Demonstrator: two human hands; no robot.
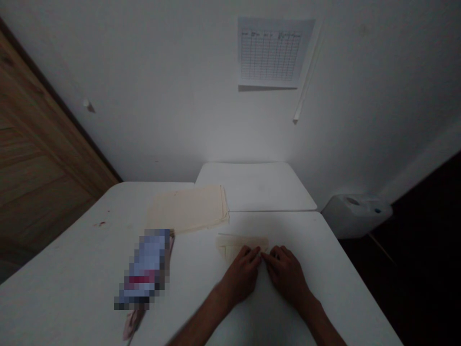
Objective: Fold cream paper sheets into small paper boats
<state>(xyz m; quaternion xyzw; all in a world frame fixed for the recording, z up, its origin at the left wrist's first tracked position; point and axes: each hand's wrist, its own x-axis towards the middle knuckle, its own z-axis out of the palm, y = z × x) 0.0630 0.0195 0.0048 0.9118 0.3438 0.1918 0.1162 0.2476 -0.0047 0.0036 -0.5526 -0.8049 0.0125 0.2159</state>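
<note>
A small folded piece of thin cream cloth or paper lies on the white table in front of me; which material it is I cannot tell. My left hand rests over its right part, fingers bent and pinching near the edge. From the right, my right hand meets it with curled fingers, its index fingertip at the piece's right corner. The two hands' fingertips almost touch. Beyond and to the left lies a stack of larger cream sheets, flat on the table.
A blurred-out bluish item lies on the table at left, over a pinkish cloth. A white plastic container stands beyond the table's right edge. A printed chart hangs on the wall; a wooden door is at left.
</note>
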